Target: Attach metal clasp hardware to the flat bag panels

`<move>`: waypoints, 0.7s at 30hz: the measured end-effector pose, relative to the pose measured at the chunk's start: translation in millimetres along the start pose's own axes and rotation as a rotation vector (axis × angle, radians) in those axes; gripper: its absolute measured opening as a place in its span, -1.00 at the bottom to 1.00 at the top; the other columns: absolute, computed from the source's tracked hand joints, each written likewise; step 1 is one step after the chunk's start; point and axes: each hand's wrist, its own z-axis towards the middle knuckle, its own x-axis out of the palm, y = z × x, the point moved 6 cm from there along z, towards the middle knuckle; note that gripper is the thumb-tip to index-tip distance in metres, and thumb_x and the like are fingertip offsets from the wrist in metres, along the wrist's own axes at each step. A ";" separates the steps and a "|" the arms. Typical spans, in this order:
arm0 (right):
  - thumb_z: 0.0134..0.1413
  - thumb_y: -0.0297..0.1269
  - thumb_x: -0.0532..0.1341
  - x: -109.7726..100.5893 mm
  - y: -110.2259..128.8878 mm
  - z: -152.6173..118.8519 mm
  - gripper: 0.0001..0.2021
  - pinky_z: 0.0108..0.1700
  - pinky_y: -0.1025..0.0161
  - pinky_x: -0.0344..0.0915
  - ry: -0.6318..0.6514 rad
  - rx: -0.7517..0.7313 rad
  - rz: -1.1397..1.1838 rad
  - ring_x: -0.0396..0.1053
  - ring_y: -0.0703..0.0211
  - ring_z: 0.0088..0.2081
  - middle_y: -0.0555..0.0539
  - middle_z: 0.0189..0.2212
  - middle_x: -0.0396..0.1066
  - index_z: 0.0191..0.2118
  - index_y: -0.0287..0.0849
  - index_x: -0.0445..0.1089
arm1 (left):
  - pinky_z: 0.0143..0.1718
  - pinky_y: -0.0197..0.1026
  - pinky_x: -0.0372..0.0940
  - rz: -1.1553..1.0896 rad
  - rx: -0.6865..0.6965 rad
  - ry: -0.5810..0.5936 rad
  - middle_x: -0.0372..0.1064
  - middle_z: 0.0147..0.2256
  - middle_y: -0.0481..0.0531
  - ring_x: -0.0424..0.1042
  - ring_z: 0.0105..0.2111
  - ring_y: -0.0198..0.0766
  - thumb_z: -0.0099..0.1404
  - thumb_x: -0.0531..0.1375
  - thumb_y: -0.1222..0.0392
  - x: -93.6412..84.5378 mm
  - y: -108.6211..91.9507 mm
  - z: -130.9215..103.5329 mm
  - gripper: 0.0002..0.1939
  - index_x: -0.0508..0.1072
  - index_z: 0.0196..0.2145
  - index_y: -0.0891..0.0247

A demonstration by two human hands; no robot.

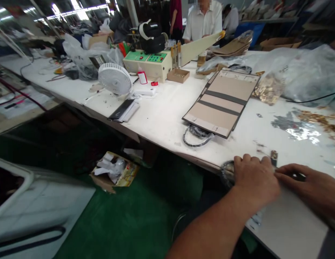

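Observation:
At the table's front edge on the right, a beige flat panel [294, 226] with a dark edge lies under both hands. My left hand [255, 176] is closed over the panel's top edge, beside a plastic-wrapped handle [227, 172]; what its fingers grip is hidden. My right hand [310, 183] is at the same edge, thumb and index finger brought together near a small strap with a gold metal piece [273, 155]. Whatever sits between those fingertips is too small to make out. Farther back lies a similar beige panel piece [224, 93] with dark bands and a wrapped handle.
White table [167, 115] holds a small fan [115, 78], a cream machine [148, 64], a red-and-white bottle [142, 77], a notebook [124, 110], silver metal pieces [294, 126] and plastic bags [299, 68]. A carton [115, 171] stands below. A person [204, 21] is across the table.

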 end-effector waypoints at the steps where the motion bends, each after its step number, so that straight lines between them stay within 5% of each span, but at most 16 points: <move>1: -0.01 0.17 0.31 1.4 -6.4 -1.0 -0.77 -0.28 -0.09 0.20 0.008 0.047 -0.029 0.44 -0.13 -0.45 -0.22 -0.41 0.57 -0.35 0.19 0.52 | 0.03 0.12 0.13 -0.011 -0.007 0.001 0.45 0.00 0.26 0.27 0.02 0.04 0.47 0.04 0.10 1.5 1.4 0.6 -0.62 0.37 0.14 0.32; 9: -0.05 0.35 0.22 3.5 -16.6 -5.0 -0.56 -0.19 -0.13 0.25 0.038 0.238 -0.104 0.48 -0.22 -0.34 -0.20 -0.30 0.59 -0.24 0.17 0.54 | 0.05 0.07 0.18 -0.009 -0.032 0.018 0.49 -0.06 0.27 0.34 0.02 0.02 0.48 0.07 0.11 2.4 7.4 12.0 -0.68 0.43 0.03 0.36; 16: -0.05 0.10 0.28 -10.8 43.6 -9.7 -0.67 -0.15 0.02 0.32 0.005 0.195 0.167 0.50 -0.11 -0.26 -0.13 -0.31 0.58 -0.30 -0.04 0.53 | -0.06 -0.04 0.35 0.091 -0.062 0.298 0.57 -0.09 0.29 0.52 -0.01 0.06 0.46 0.12 0.03 -15.3 11.4 40.6 -0.66 0.52 -0.02 0.31; 21: 0.04 -0.06 0.27 -10.2 42.3 -4.3 -0.78 -0.15 0.12 0.31 -0.055 0.119 0.240 0.47 0.01 -0.24 -0.06 -0.31 0.56 -0.31 -0.08 0.53 | -0.06 -0.07 0.37 0.061 -0.060 0.415 0.60 -0.13 0.30 0.55 -0.01 0.11 0.34 0.24 -0.03 -7.8 14.9 71.7 -0.69 0.60 -0.20 0.27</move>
